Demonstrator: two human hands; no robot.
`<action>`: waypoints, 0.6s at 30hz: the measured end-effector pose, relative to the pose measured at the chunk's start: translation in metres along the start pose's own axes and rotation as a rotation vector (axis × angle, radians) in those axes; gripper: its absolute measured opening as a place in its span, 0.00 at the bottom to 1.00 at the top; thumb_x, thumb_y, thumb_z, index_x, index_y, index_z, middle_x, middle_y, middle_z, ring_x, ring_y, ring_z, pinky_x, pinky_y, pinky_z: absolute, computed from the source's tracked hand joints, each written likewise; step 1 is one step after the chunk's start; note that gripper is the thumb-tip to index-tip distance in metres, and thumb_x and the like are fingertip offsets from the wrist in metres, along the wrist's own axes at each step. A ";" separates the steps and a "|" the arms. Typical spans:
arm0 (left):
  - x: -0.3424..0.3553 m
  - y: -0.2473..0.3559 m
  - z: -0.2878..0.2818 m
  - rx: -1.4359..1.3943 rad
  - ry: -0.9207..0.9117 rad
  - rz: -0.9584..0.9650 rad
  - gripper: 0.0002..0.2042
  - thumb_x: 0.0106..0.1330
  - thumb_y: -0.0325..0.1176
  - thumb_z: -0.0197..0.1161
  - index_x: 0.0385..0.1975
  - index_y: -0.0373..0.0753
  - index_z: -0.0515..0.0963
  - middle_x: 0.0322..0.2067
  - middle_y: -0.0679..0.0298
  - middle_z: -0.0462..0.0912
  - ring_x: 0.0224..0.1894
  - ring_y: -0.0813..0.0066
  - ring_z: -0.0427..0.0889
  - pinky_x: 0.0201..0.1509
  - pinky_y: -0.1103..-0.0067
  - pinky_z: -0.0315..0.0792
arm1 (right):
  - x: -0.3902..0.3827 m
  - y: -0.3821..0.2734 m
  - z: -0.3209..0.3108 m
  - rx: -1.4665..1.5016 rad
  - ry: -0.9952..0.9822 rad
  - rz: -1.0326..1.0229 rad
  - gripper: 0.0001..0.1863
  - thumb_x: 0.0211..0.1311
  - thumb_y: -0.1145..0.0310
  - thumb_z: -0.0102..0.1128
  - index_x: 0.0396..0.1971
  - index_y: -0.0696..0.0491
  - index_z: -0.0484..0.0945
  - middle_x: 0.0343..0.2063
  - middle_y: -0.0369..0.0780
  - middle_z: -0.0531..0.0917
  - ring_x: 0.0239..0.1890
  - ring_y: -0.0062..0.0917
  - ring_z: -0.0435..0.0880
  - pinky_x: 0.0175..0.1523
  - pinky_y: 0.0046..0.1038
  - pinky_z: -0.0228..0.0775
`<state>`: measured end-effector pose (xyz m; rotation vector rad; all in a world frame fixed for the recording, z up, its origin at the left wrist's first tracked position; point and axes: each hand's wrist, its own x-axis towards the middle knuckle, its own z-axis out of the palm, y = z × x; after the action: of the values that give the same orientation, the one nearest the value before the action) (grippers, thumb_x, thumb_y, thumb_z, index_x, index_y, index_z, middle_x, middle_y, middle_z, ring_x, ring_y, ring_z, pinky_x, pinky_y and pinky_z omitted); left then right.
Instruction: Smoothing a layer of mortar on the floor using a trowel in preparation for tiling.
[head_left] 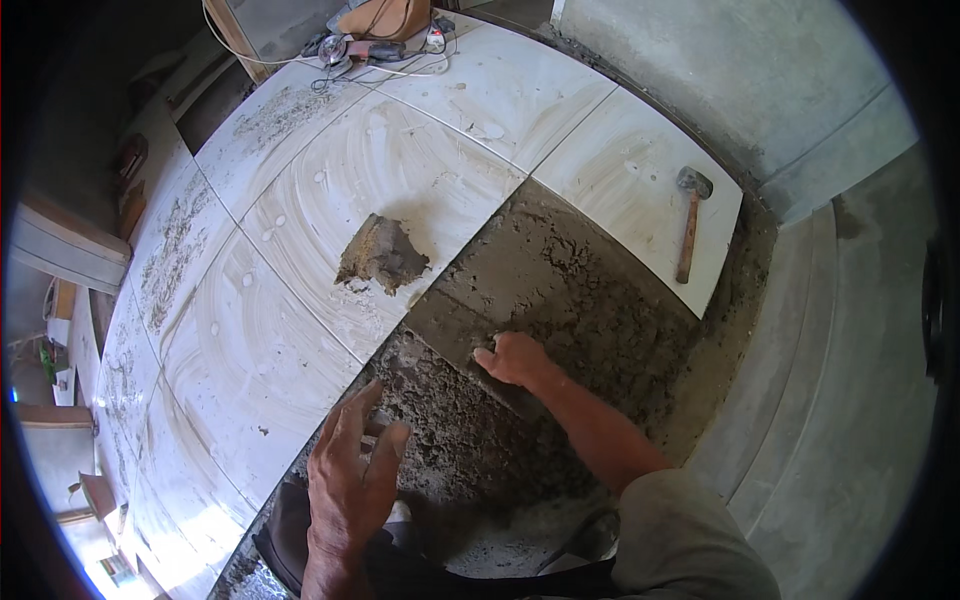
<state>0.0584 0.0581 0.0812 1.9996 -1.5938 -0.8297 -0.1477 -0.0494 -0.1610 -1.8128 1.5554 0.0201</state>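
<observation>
My right hand [512, 358] grips a long, flat, mortar-coated screed tool [445, 328] lying diagonally on the wet grey mortar bed [590, 330]. Beside the edge of the white tiles [330, 180], my left hand [355, 455] hovers over the mortar with fingers apart and nothing in it. A crumpled, mortar-coated sponge or lump [380, 252] rests on the tile above both hands. A mallet with a dark head and wooden handle [688, 230] lies on the right-hand tile.
An angle grinder [365, 52] with cables and a brown bag [385, 18] sit at the back. A concrete wall [720, 80] stands at the back right. Door frames [65, 240] and small items line the left side. My legs show below.
</observation>
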 end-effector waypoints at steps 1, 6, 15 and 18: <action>-0.001 0.000 0.001 0.031 0.012 -0.006 0.22 0.63 0.39 0.60 0.53 0.32 0.72 0.47 0.48 0.78 0.38 0.63 0.82 0.43 0.72 0.75 | -0.005 -0.004 0.005 0.006 0.002 -0.002 0.33 0.58 0.44 0.52 0.42 0.65 0.79 0.37 0.58 0.81 0.44 0.49 0.80 0.50 0.43 0.72; -0.009 0.004 0.000 0.029 0.049 -0.016 0.22 0.64 0.38 0.61 0.53 0.31 0.71 0.48 0.48 0.77 0.37 0.64 0.82 0.43 0.72 0.75 | -0.029 -0.019 0.027 0.001 -0.036 0.013 0.29 0.58 0.45 0.53 0.37 0.60 0.80 0.33 0.54 0.82 0.41 0.47 0.82 0.48 0.43 0.73; -0.045 0.008 -0.019 -0.002 0.152 0.012 0.22 0.62 0.38 0.62 0.52 0.31 0.73 0.47 0.49 0.77 0.36 0.66 0.81 0.43 0.72 0.75 | -0.065 -0.043 0.064 0.006 0.050 -0.039 0.27 0.57 0.46 0.55 0.27 0.60 0.80 0.25 0.53 0.82 0.33 0.48 0.83 0.41 0.44 0.75; -0.054 0.009 -0.027 -0.020 0.197 -0.021 0.23 0.60 0.39 0.62 0.52 0.30 0.73 0.48 0.49 0.78 0.37 0.66 0.80 0.43 0.72 0.74 | -0.080 -0.053 0.080 -0.039 0.089 -0.086 0.24 0.56 0.49 0.55 0.26 0.58 0.81 0.22 0.50 0.82 0.29 0.45 0.84 0.39 0.42 0.77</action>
<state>0.0629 0.1078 0.1156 2.0191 -1.4504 -0.6310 -0.0888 0.0603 -0.1563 -1.9329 1.5465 -0.0723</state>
